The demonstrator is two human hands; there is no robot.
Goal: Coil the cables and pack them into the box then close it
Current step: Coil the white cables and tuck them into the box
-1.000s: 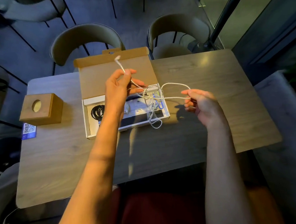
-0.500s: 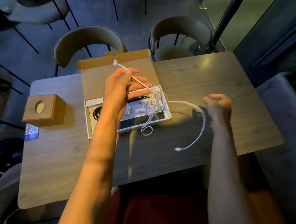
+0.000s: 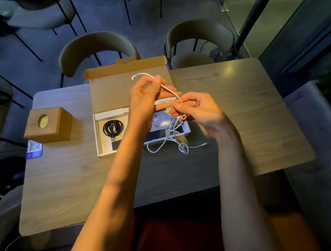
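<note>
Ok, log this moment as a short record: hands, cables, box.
left hand: pinches white cable near one plug end
right hand: holds the same cable further along
white cable: rest hangs tangled over box edge onto table
black cable: coiled, in box's left compartment
box: open, lid folded back
</note>
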